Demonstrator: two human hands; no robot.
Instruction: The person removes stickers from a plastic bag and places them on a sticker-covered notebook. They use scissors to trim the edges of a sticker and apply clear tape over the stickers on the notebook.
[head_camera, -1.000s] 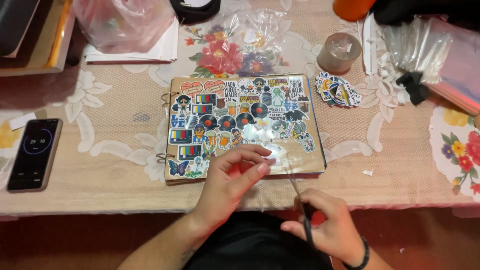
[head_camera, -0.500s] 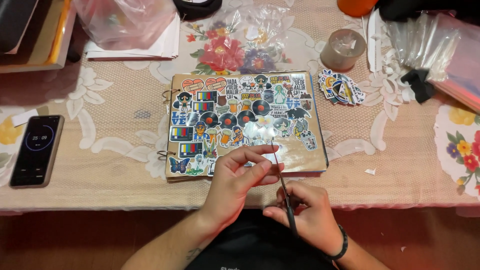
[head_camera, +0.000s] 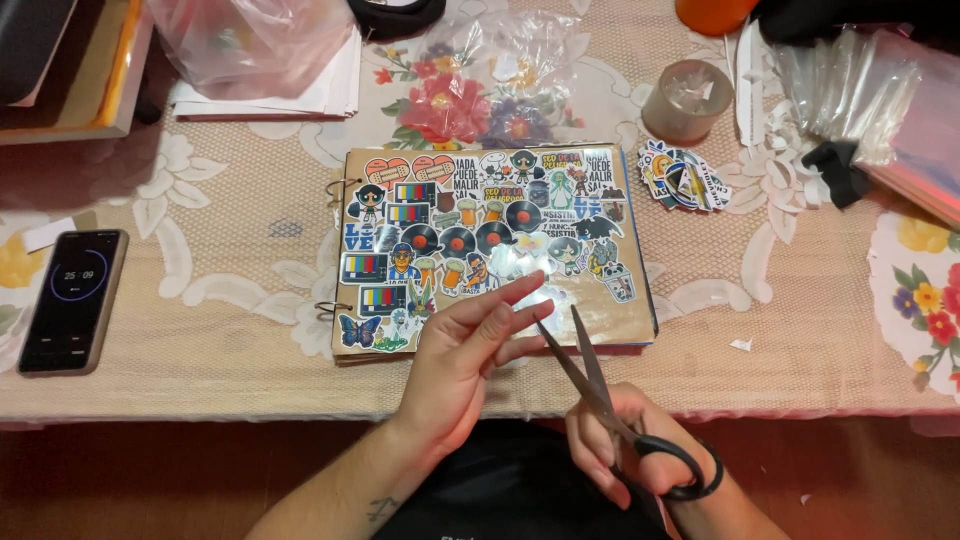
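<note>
While scissors (head_camera: 590, 375) open in the right hand (head_camera: 625, 450), the left hand (head_camera: 465, 355) pinches alongside.

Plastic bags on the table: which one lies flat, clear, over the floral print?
The clear flat bag at top centre, flowers showing through it. The pinkish bag at top left is bunched up over white papers.

A black phone (head_camera: 73, 300) lies at the left, its dark screen showing a blue ring. Colourful stickers cover the brown ring-bound album (head_camera: 490, 245) mid-table. A loose sticker pile (head_camera: 682, 180) sits right of it; clear plastic bags (head_camera: 860, 95) lie far right.
</note>
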